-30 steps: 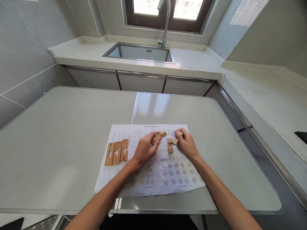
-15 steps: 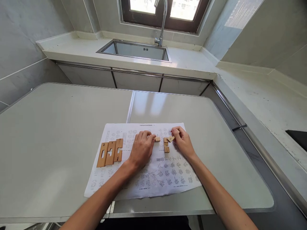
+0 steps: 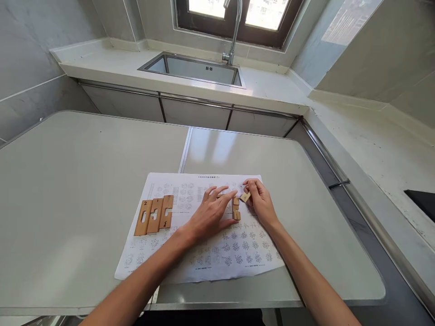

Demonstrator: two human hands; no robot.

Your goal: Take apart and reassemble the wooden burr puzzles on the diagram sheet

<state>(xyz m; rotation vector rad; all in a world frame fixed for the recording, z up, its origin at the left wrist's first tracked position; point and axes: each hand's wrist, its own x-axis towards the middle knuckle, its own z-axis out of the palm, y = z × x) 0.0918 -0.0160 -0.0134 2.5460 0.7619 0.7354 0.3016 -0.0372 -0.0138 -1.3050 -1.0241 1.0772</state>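
My left hand [image 3: 215, 207] reaches over the printed sheet [image 3: 190, 267], fingers spread, thumb and fingertips on either side of a notched wooden puzzle piece [image 3: 236, 215] that stands on the paper. In my right hand [image 3: 258, 199] is a small wooden puzzle piece [image 3: 245, 196] with a dark mark on its end, tilted just beside the standing one. Part of another wooden piece [image 3: 220, 196] shows behind my left fingers. Toward the left of the sheet lie three flat slotted wooden pieces [image 3: 154, 215] side by side, with dark numbers on them.
The sheet rests on a pale folding table [image 3: 84, 181] with a seam [image 3: 185, 151] down its middle. Behind it are a counter [image 3: 272, 83], a sink [image 3: 190, 68] and a faucet [image 3: 234, 34]. A metal rail [image 3: 367, 217] runs along the right side.
My left hand has left the small block and moved right, its fingers opening around the standing notched piece. My right hand still holds its piece, now turned slightly. The view has shifted a little.
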